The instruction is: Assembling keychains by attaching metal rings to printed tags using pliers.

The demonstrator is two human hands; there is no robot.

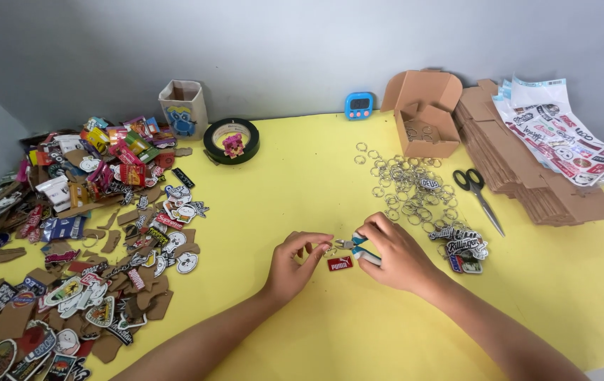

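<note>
Seen from the head camera, a small ring is pinched in the left hand (293, 262), fingers closed on it, so it is kept steady. Small blue-handled pliers (358, 248) are gripped in the right hand (395, 255), tips at the ring. A red tag (340, 263) is lying on the yellow worktop (302, 183) just below, between both hands. More rings (401, 180) are piled far right, close enough to be reached.

Right hand (397, 255) grips pliers (358, 248); left hand (293, 266) pinches ring (329, 248).

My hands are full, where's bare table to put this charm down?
Bare yellow table lies between the tape roll and key rings, and at the near edge right of your right hand. The sticker pile crowds the left.
</note>
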